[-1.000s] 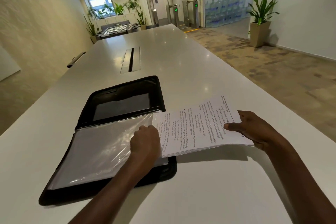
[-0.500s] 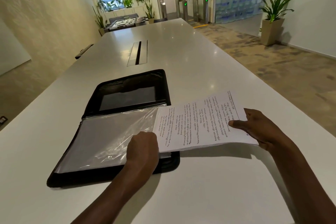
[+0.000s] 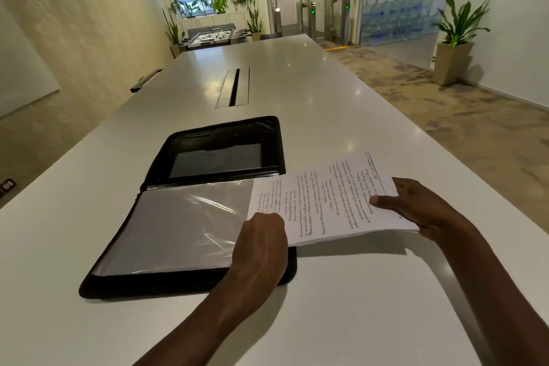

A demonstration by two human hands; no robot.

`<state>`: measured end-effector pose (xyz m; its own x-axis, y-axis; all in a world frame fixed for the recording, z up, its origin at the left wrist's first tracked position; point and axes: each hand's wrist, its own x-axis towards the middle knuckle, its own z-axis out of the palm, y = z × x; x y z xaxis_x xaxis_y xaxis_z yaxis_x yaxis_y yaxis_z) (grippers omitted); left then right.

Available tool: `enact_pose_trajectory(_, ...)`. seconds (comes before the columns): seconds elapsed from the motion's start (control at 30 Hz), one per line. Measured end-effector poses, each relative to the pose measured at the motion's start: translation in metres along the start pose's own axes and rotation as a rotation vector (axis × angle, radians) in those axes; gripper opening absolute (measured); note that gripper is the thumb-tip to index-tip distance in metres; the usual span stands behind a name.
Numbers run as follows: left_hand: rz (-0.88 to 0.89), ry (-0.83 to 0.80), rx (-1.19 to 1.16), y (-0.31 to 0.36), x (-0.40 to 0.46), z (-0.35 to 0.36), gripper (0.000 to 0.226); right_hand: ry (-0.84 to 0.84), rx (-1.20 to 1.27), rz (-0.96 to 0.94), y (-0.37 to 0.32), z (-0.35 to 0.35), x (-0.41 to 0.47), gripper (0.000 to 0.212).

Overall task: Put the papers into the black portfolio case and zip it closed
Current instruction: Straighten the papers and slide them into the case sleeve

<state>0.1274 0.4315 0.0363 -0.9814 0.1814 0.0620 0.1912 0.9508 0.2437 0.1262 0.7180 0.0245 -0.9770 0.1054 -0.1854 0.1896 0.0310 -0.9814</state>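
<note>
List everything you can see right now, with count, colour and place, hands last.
portfolio case: one, black, lying open on the table's near left
plastic sleeve: one, clear, over the case's near half
papers: one stack, white with handwriting, left edge over the case, the rest out to the right
table: one, white, long
cable slot: one, grey, table centre
potted plant: one, green in a beige pot, floor at right
left hand: at the stack's near left corner
right hand: grip on the stack's right edge
</note>
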Motion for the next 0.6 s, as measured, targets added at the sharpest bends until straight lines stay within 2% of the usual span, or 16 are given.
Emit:
enact_pose_trajectory(0.23, -0.027, 0.068, -0.067, -0.003, -0.002, 0.0, 0.006, -0.035, -0.07, 0.029, 0.008, 0.032, 0.012, 0.029)
enact_pose_trajectory(0.5, -0.08, 0.059, -0.159, -0.014, -0.004, 0.004, 0.024, -0.055, -0.156, 0.037, 0.017, 0.079, 0.022, 0.027)
enact_pose_trajectory(0.6, -0.095, 0.039, -0.198, -0.018, -0.005, 0.004, 0.03, -0.06, -0.159, 0.038, 0.016, 0.095, 0.024, 0.02)
